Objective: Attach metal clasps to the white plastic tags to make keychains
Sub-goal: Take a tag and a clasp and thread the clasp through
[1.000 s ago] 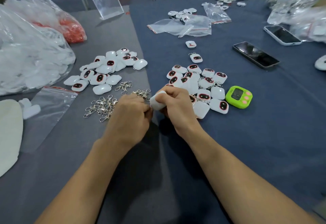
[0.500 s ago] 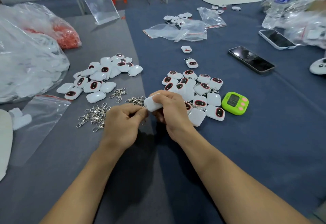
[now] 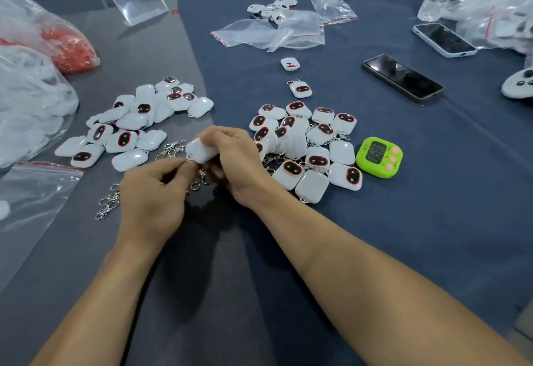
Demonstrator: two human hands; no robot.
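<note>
Both hands work close together, well left of the lime-green square digital timer (image 3: 378, 156). The right hand (image 3: 236, 163) is curled round one tag, and the left hand (image 3: 153, 192) pinches at its corner. Under them the dark blue cloth table (image 3: 403, 236) meets a grey mat (image 3: 86, 250) further left of the timer.

Just beside the timer's left edge lies a heap of white rounded plastic tags with red-rimmed black faces (image 3: 302, 140). Metal shows at their corners, so these look like finished keychains. Much further left sits a second heap of the same tags (image 3: 129, 123) with no metal showing on them. Below that heap is a scatter of loose silver metal clasps (image 3: 108, 201).

Smaller still, the white tag being worked on (image 3: 200, 151) sits in the right hand's fingers, plain side up, just above the left fingertips. Smallest of all, a silver clasp ring (image 3: 190, 160) is nipped between left thumb and forefinger, touching the tag's lower corner.

Half a second ago the tag lay flatter against the left fingertips. Now it is tipped up and the ring shows at its corner — probably mid-threading, though I cannot tell whether it is through.
</note>
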